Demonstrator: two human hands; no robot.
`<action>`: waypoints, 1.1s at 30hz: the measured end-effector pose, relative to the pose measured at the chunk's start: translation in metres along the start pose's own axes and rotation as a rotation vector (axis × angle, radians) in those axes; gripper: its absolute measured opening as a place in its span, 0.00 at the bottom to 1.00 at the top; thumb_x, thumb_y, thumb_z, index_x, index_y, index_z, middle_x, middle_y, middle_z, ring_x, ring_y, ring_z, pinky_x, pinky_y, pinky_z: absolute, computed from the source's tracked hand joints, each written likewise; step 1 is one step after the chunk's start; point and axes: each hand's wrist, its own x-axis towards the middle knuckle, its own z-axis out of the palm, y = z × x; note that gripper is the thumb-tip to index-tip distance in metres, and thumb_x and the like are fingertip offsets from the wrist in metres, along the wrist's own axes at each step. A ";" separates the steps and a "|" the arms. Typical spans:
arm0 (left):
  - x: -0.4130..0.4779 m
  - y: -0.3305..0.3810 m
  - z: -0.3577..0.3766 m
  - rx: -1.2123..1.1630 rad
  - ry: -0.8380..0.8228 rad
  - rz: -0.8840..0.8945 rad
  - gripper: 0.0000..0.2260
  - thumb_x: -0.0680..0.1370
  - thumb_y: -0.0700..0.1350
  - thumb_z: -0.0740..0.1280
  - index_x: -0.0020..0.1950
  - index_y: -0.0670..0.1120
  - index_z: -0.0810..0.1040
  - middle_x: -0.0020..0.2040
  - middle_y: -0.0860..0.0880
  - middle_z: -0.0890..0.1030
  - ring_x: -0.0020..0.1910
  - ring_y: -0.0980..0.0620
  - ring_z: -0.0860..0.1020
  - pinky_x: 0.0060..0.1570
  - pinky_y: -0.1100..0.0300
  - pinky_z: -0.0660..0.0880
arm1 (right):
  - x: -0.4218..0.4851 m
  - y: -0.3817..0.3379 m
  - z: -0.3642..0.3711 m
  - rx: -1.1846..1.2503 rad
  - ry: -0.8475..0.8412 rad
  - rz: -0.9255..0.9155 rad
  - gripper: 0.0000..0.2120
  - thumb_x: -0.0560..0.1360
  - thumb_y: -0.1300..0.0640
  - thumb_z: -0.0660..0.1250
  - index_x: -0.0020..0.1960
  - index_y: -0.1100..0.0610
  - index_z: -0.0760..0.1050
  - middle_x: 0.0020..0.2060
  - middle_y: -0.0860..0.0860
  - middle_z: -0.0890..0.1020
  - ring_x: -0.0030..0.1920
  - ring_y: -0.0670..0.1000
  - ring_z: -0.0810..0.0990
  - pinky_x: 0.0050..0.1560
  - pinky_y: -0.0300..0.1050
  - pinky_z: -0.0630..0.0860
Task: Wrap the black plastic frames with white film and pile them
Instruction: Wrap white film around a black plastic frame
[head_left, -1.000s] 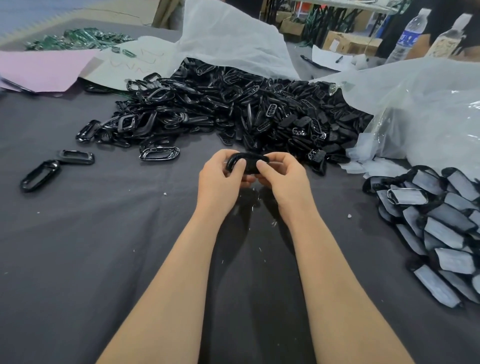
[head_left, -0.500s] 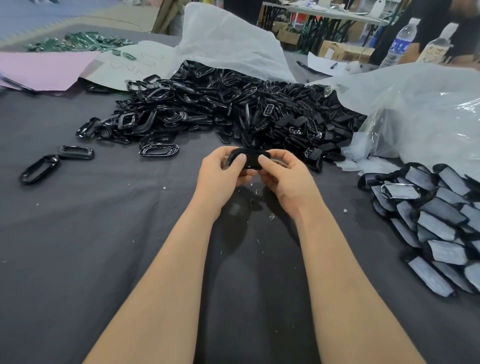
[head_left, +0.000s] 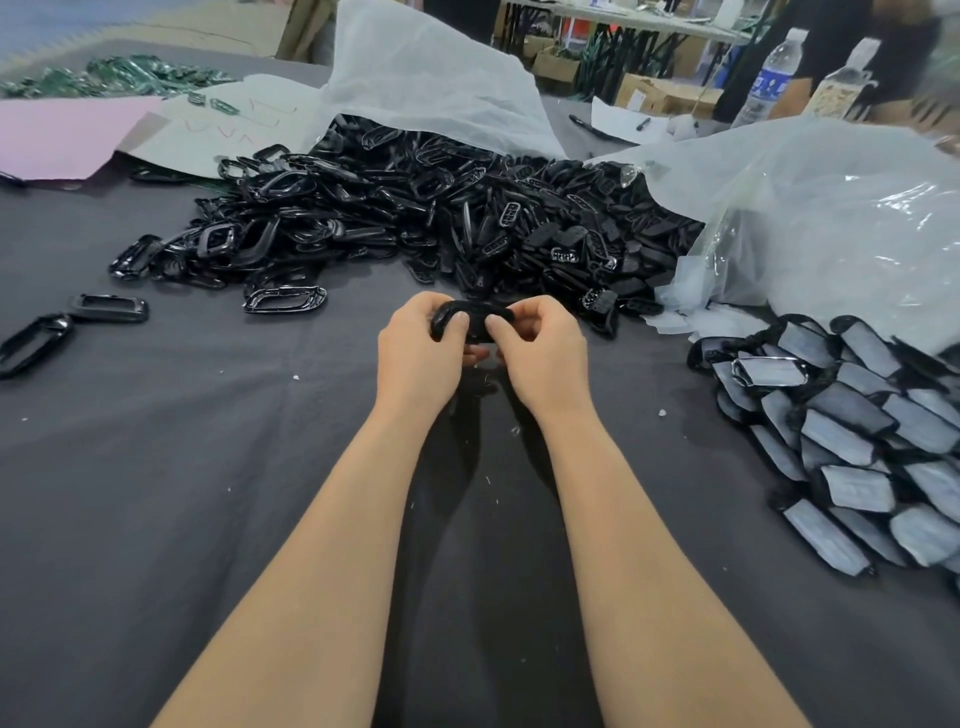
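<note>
Passing room is left over the bare grey cloth (head_left: 156, 493) at near left and near centre. The far side is barred by the heap of black frames (head_left: 441, 223). The right is closed off by the pile of wrapped frames (head_left: 857, 441) and the clear plastic bag (head_left: 831, 218) behind it. Loose frames (head_left: 109, 307) are scattered at far left.

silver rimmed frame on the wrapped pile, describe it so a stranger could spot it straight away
Start at the pile of film-wrapped frames on the right side of the grey table. Near that pile's upper left lies the silver-rimmed frame. Its neighbours all have black rims; its rim alone is shiny.
</note>
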 end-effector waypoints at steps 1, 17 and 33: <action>0.000 0.001 0.005 -0.035 0.007 -0.013 0.09 0.80 0.38 0.62 0.44 0.51 0.74 0.41 0.49 0.83 0.33 0.57 0.83 0.38 0.64 0.80 | 0.001 -0.001 -0.004 -0.019 0.037 -0.011 0.04 0.75 0.56 0.69 0.48 0.56 0.76 0.39 0.46 0.79 0.41 0.43 0.76 0.39 0.26 0.70; 0.002 0.004 0.045 -0.181 -0.041 -0.055 0.05 0.80 0.39 0.63 0.53 0.47 0.76 0.39 0.50 0.81 0.32 0.58 0.82 0.37 0.63 0.80 | 0.032 0.035 -0.053 -0.760 0.125 0.384 0.23 0.79 0.60 0.53 0.72 0.66 0.60 0.75 0.56 0.59 0.73 0.60 0.55 0.73 0.54 0.53; -0.006 0.002 0.009 -0.351 0.043 -0.142 0.05 0.80 0.37 0.62 0.47 0.45 0.76 0.42 0.48 0.81 0.33 0.58 0.82 0.35 0.68 0.77 | 0.004 0.002 -0.026 0.523 0.071 0.186 0.08 0.76 0.66 0.65 0.46 0.53 0.77 0.39 0.48 0.81 0.42 0.45 0.81 0.42 0.36 0.79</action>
